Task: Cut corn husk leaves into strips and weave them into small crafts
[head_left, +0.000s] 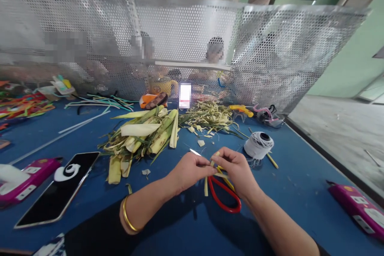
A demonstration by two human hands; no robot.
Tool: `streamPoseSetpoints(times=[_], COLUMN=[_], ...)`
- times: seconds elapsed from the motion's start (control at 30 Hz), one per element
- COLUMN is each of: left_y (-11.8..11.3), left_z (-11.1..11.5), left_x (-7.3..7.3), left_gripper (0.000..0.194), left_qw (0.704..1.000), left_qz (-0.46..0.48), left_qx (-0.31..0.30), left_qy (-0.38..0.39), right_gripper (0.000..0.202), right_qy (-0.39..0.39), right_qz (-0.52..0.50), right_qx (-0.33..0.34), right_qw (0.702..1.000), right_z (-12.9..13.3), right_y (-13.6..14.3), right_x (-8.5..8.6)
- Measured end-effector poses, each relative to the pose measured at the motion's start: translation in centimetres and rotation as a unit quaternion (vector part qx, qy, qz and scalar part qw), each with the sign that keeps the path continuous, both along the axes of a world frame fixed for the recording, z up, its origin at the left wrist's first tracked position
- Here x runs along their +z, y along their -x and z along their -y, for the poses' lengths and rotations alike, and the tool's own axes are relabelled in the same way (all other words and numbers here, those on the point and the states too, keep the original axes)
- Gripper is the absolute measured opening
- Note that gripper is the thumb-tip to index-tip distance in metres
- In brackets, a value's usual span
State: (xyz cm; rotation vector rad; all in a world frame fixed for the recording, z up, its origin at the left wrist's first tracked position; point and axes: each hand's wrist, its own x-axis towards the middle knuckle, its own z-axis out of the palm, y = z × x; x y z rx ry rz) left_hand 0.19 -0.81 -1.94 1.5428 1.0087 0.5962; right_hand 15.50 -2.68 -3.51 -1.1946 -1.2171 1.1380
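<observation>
My left hand (190, 171) and my right hand (237, 170) meet above the blue table, fingers pinched on a pale corn husk strip (206, 187) whose end hangs down. Between and beneath the hands lie scissors with a red handle loop (226, 208); a blade tip (195, 152) shows beyond my left hand. Something narrow and yellow (229, 184) crosses by the handle, partly hidden by my fingers. Just past my right hand stands a spool of white thread (258, 145). A pile of corn husks (150, 134) lies beyond my left hand.
Shredded husk (210, 116) lies at the back, near a lit phone (185, 96) and a yellow-handled tool (241, 109). A tablet (60, 192) and a magenta device (33, 176) are at left, another magenta device (358, 208) at right. A perforated metal screen (186, 28) stands behind, people beyond it.
</observation>
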Motion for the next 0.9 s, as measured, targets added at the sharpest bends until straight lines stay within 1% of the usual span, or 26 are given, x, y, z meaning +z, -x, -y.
streamPoseSetpoints(times=[0.1,0.17,0.23,0.27,0.3,0.37,0.4,0.47,0.53,0.6,0.67,0.77,0.83,0.9], left_y=[0.2,0.3,0.3,0.2,0.2,0.1,0.0,0.0,0.0,0.1,0.1,0.0,0.0,0.1], left_z=[-0.2,-0.2,-0.2,-0.3,-0.3,-0.4,-0.5,-0.6,-0.7,-0.5,-0.3,0.0,0.0,-0.2], left_x=[0.0,0.1,0.1,0.1,0.1,-0.1,-0.2,-0.3,-0.4,-0.2,0.0,0.4,0.5,0.5], left_gripper=[0.028,0.027,0.026,0.028,0.031,0.037,0.040,0.042,0.040,0.033,0.027,0.025,0.026,0.027], left_qw=[0.999,0.999,1.000,1.000,0.999,0.995,0.993,0.989,0.991,0.995,0.997,0.997,0.995,0.989], left_qz=[-0.007,-0.003,0.009,0.020,0.035,0.072,0.090,0.108,0.094,0.064,0.036,0.019,0.036,0.084], left_qx=[-0.039,-0.042,-0.015,0.004,0.021,0.048,0.059,0.072,0.070,0.056,0.040,0.022,0.030,0.059], left_qy=[-0.007,-0.007,0.000,0.008,0.020,0.046,0.058,0.071,0.066,0.057,0.058,0.071,0.085,0.105], right_gripper=[0.023,0.022,0.023,0.026,0.030,0.039,0.043,0.046,0.045,0.044,0.041,0.034,0.028,0.023], right_qy=[-0.036,-0.070,-0.096,-0.096,-0.085,-0.037,-0.010,0.032,0.053,0.052,0.035,-0.011,-0.061,-0.133], right_qz=[0.035,0.078,0.103,0.104,0.097,0.064,0.042,0.001,-0.026,-0.033,-0.023,0.023,0.088,0.168], right_qx=[-0.047,-0.052,-0.057,-0.068,-0.083,-0.106,-0.102,-0.065,-0.021,-0.003,-0.011,-0.038,-0.054,-0.099], right_qw=[0.998,0.993,0.988,0.988,0.988,0.992,0.994,0.997,0.998,0.998,0.999,0.999,0.993,0.972], right_z=[0.2,0.1,-0.1,-0.2,-0.4,-0.6,-0.7,-0.7,-0.6,-0.5,-0.5,-0.5,-0.5,-0.2], right_y=[0.2,-0.1,-0.8,-1.2,-1.5,-2.0,-2.0,-1.7,-1.1,-0.6,-0.4,-0.5,-0.8,-1.1], right_x=[0.0,0.3,0.6,0.8,1.0,1.2,1.2,1.1,0.8,0.5,0.0,-0.5,-0.4,0.1])
